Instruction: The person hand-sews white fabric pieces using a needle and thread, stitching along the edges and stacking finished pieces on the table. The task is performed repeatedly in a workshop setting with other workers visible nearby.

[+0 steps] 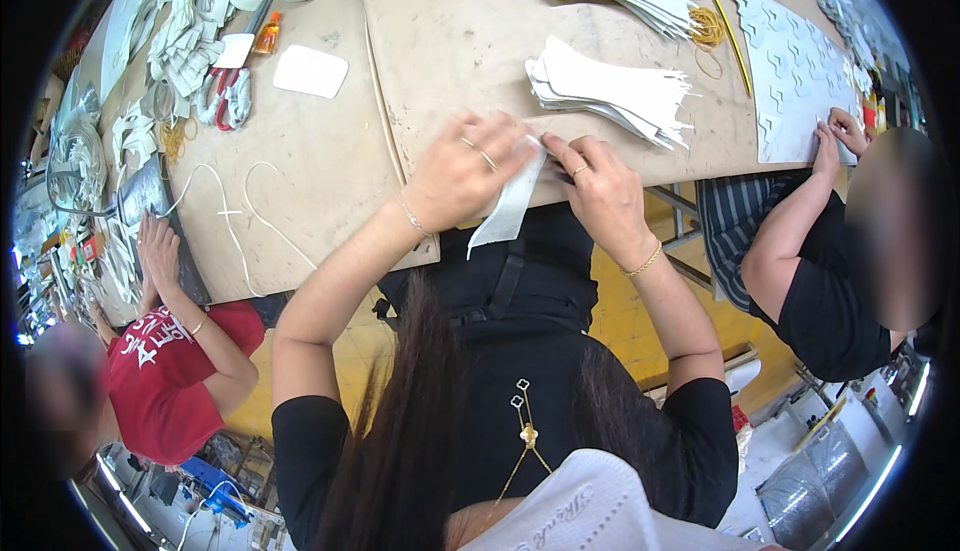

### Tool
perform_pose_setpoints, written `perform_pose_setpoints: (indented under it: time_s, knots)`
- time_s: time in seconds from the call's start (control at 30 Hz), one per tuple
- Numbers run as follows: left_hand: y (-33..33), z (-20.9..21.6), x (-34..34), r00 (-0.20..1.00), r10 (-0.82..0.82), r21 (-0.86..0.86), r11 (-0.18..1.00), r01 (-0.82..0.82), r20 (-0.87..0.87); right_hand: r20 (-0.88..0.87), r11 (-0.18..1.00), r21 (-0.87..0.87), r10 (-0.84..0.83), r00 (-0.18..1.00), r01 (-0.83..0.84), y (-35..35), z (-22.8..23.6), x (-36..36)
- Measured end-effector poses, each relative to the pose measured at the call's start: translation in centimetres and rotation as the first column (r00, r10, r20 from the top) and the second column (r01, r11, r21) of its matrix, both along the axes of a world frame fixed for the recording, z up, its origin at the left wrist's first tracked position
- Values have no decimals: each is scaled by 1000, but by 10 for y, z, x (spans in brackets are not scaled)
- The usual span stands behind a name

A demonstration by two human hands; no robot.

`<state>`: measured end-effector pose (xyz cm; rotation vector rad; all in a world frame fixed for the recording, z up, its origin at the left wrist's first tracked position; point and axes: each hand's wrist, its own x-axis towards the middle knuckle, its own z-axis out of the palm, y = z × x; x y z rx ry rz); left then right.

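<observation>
Tabletop, tan, beneath stacked white pieces. Left hand, blurred, beside right hand, fingers bent: right grip impossible to tell, left nearly closed on pale strip hanging past the near edge.

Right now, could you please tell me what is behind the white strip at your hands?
Around the white strip, the table and black clothing show behind it; whatever lies directly behind it is covered and cannot be seen.
</observation>
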<state>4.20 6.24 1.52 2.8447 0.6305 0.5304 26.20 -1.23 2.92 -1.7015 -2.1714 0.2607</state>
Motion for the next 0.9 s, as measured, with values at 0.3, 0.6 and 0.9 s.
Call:
perform_pose_setpoints:
  time_s: [0.3, 0.6, 0.9]
  knots:
    - [-4, -6, -23, 994, 89, -17, 996, -91, -62, -239, 973, -160, -203, 949, 168, 22, 13, -12]
    - [-12, -14, -31, 983, 179, -27, 984, -178, 46, -337, 924, -349, -282, 898, 159, 24, 18, -30]
    - [-14, -19, -30, 973, 193, -59, 981, -187, 125, -303, 968, -243, -137, 943, 63, 24, 16, -32]
